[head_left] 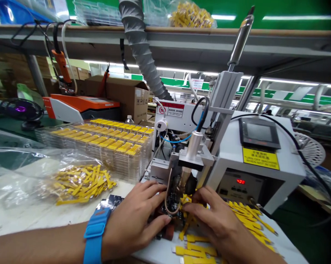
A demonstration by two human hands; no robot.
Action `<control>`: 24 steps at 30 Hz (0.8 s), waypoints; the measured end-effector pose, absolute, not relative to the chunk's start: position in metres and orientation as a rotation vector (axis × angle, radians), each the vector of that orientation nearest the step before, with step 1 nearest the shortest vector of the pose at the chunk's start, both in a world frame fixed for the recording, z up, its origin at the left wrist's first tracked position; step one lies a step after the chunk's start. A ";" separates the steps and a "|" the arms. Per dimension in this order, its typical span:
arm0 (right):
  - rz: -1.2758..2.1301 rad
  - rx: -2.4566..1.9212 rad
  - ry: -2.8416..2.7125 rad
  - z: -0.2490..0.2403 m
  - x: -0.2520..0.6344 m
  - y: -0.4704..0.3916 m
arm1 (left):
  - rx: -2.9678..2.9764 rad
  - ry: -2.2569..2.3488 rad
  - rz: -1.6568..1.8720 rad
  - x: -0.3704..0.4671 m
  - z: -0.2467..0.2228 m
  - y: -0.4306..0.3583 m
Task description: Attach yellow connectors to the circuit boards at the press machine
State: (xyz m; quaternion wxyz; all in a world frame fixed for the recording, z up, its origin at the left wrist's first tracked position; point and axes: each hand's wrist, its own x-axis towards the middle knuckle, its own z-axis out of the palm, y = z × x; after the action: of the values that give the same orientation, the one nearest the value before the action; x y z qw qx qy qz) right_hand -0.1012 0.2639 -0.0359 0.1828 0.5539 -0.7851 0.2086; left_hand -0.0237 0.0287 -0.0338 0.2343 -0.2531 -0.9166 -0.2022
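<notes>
My left hand (139, 214), with a blue band (96, 234) at the wrist, lies against the left side of a dark fixture (173, 205) under the machine's metal head (192, 150). Its fingers stretch forward, and the thumb stays apart from them. On the fixture's right side, my right hand (219, 216) is closed in a pinch at a yellow flat connector piece (186, 200); its fingers hide part of that piece. Several similar yellow connector pieces (194, 251) lie in front of the fixture, and more yellow pieces (250, 223) are spread to the right.
A plastic bag of yellow pieces (83, 183) lies at left. Behind it stand stacked clear trays (127, 161) filled with yellow pieces. A control box (259, 146) with a red display stands at right. A grey hose (140, 44) hangs from above; a black cable (294, 143) loops at right.
</notes>
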 end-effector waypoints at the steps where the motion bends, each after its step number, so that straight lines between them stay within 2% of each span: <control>1: 0.589 1.563 -2.214 -0.036 -0.101 0.264 | -0.704 -2.504 -0.541 -0.024 -0.035 0.029; 14: 0.628 1.548 -2.178 -0.039 -0.102 0.263 | -0.897 -2.409 -0.178 -0.026 -0.026 0.033; 19: 0.630 1.545 -2.168 -0.036 -0.101 0.262 | -0.910 -2.388 -0.177 -0.027 -0.029 0.033; 24: 0.650 1.531 -2.134 -0.035 -0.100 0.261 | -0.811 -2.399 -0.362 -0.026 -0.037 0.027</control>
State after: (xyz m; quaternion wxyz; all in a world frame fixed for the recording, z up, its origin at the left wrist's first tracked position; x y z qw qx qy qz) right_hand -0.0998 0.2609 -0.0353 0.2163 0.5523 -0.7701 0.2347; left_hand -0.0257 0.0274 -0.0367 0.2874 -0.3036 -0.8982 -0.1356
